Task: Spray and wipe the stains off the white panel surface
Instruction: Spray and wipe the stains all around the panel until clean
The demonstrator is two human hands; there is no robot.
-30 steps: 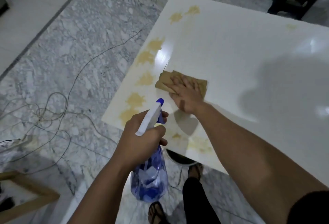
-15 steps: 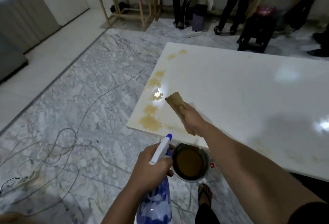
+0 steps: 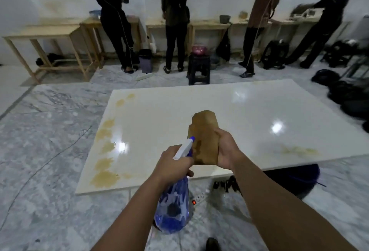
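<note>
The white panel lies low over the marble floor in front of me. Yellow-brown stains run along its left edge, and a fainter smear marks the near right side. My right hand grips a brown cloth and holds it upright above the panel's near edge. My left hand grips a blue spray bottle by its white trigger head, whose nozzle sits right beside the cloth. A dark wet patch shows on the cloth next to the nozzle.
Several people stand with their backs to me at wooden tables along the far wall. A dark stool stands behind the panel. Black bags lie at the right. A power strip lies on the floor near my feet.
My right hand lifted the cloth off the panel and now holds it upright in the air. The spray bottle's nozzle came up beside it. My view rose toward the far wall.
</note>
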